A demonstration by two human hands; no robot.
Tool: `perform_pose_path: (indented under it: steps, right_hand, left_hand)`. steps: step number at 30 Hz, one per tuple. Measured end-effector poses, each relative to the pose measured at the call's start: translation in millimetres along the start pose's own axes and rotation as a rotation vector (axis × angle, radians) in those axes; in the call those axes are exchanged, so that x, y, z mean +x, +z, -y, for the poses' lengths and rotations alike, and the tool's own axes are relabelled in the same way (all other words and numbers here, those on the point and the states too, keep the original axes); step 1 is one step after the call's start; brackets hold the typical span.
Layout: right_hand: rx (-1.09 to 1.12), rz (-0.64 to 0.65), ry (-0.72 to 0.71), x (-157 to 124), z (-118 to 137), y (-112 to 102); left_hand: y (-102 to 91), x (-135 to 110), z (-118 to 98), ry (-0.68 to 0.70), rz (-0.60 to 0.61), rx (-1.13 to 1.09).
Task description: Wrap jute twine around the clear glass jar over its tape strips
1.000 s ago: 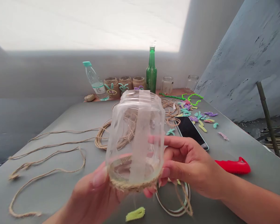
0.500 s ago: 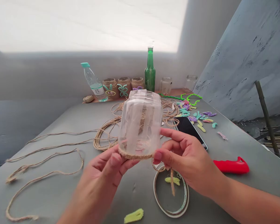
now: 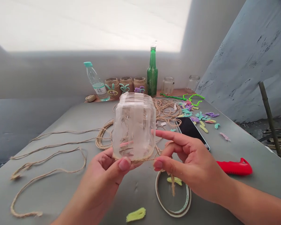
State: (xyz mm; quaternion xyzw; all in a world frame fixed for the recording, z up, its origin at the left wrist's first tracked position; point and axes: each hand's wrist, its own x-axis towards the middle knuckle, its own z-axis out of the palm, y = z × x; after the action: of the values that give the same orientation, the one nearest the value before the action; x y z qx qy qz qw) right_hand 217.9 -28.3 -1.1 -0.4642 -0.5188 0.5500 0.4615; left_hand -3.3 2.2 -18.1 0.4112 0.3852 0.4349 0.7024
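Observation:
A clear glass jar (image 3: 134, 125) is held upright above the table, with strips of whitish tape running up its side. Jute twine (image 3: 142, 160) circles the jar's bottom edge. My left hand (image 3: 110, 172) grips the jar at its base, thumb pressed on the twine. Between thumb and fingers, my right hand (image 3: 184, 162) pinches the twine, drawn out to the right of the jar; its index finger points at the jar's side. A frayed twine end (image 3: 173, 186) hangs below my right hand.
Coiled twine (image 3: 166, 109) lies behind the jar, near a phone (image 3: 189, 131) and colourful pipe-cleaner pieces (image 3: 199, 117). A red-handled tool (image 3: 235, 167) and a tape roll (image 3: 157, 190) are at right. Twine-wrapped jars (image 3: 126, 85), a green bottle (image 3: 152, 75) and a water bottle (image 3: 97, 82) line the back.
The jar has shifted left and turned slightly in my left hand, whose thumb now lies over the twine. A short stretch of twine now shows between the jar and my right hand.

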Motion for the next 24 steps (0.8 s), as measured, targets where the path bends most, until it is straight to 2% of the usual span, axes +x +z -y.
perform_pose_path:
  steps: [7, 12, 16, 24]
  right_hand:
    - [0.018, 0.0, -0.027, 0.7, 1.7, -6.2]
    - [0.168, 0.05, 0.098, 3.0, 0.2, -6.3]
    - [0.244, 0.16, 0.183, 3.2, 1.9, -6.6]
    - [0.313, 0.073, 0.134, 7.9, -7.7, -1.0]
  left_hand:
    - [3.7, 0.9, -5.9, 0.016, 0.082, -0.051]
    - [6.3, -2.1, -5.5, 0.003, 0.16, -0.131]
    - [9.6, -1.6, -5.4, -0.03, 0.202, -0.147]
    - [4.0, -2.2, -3.7, -0.019, 0.037, 0.036]
